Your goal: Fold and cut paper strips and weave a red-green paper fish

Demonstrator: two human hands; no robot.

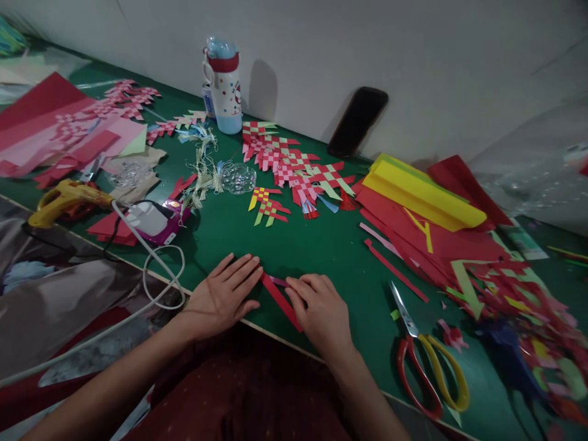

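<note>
Flat left hand (225, 291), pinching right hand (321, 309), red paper strip (281, 301) between them

The red paper strip lies aslant on the green table (206, 239), close to its near edge, its upper end at the fingertips of the left hand. That hand is spread flat, palm down, fingers stretched out and close together. The right hand is narrowed, thumb and fingertips pinched on a thin purple strip (278, 281) that meets the red one near the left fingertips; the join is small and dim, so it may be one folded strip or two.

Beyond the hands is a small woven piece (269, 206) in yellow, red and green, and behind it a heap of red, pink and green woven pieces (289, 162). A clear dish of beads (239, 179) sits just left of the heap, below a spotted bottle (225, 86). A dark phone (358, 121) leans against the wall. To the right, scissors (416, 343) with one red and one yellow handle lie slightly open, nearer than the red paper sheets (404, 226) and the folded yellow paper (422, 193)
</note>
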